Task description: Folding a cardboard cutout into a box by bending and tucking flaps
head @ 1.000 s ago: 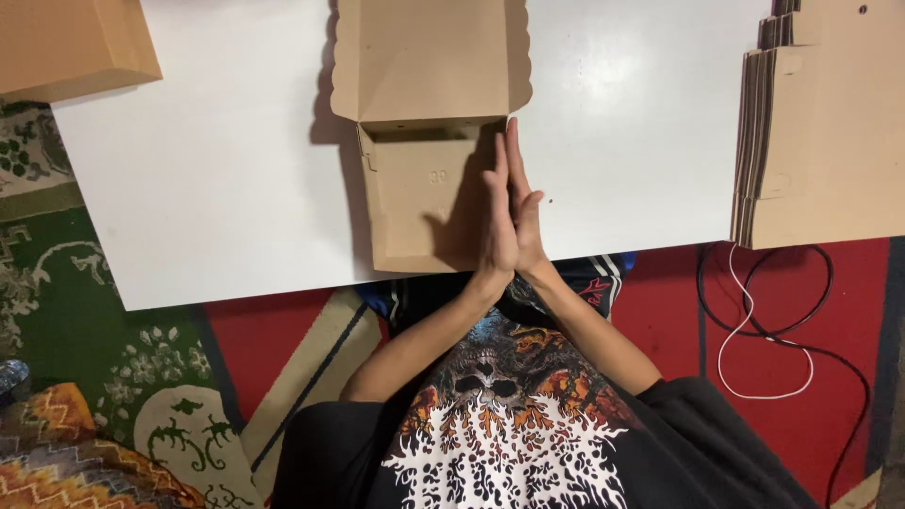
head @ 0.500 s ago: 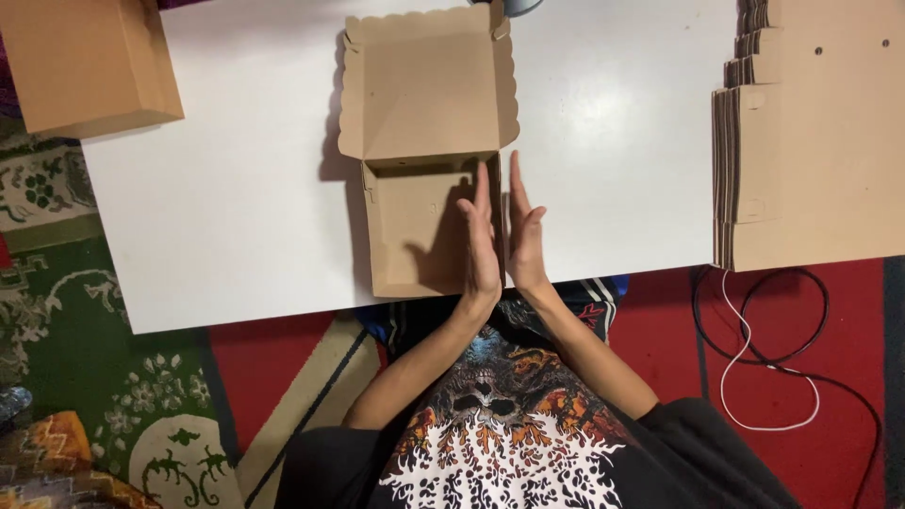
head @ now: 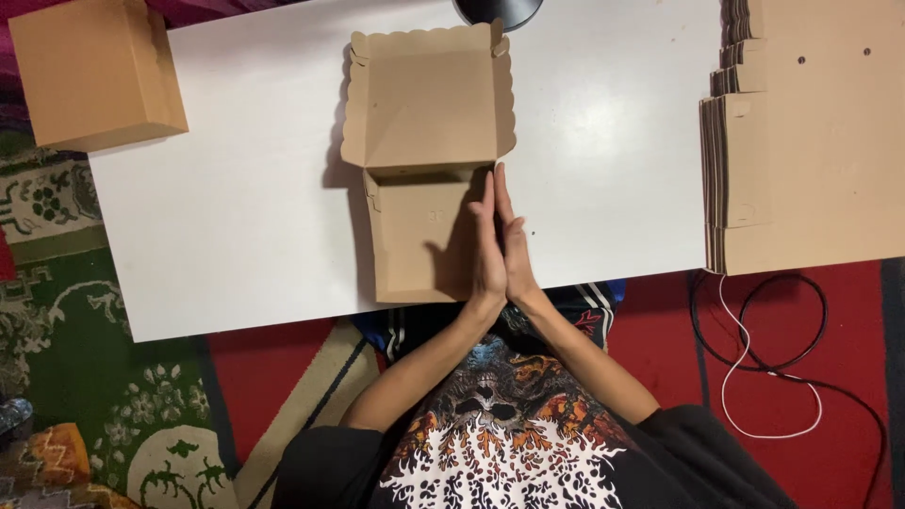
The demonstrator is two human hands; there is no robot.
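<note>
In the head view, a half-folded brown cardboard box (head: 419,236) lies on the white counter (head: 236,217), its scalloped lid (head: 429,99) flat and open on the far side. The left hand (head: 487,245) and right hand (head: 514,250) stand edge-up, palms flat together, seemingly squeezing the box's right wall upright between them. A finished box (head: 94,71) sits far left, a stack of flat blanks (head: 801,151) at right.
</note>
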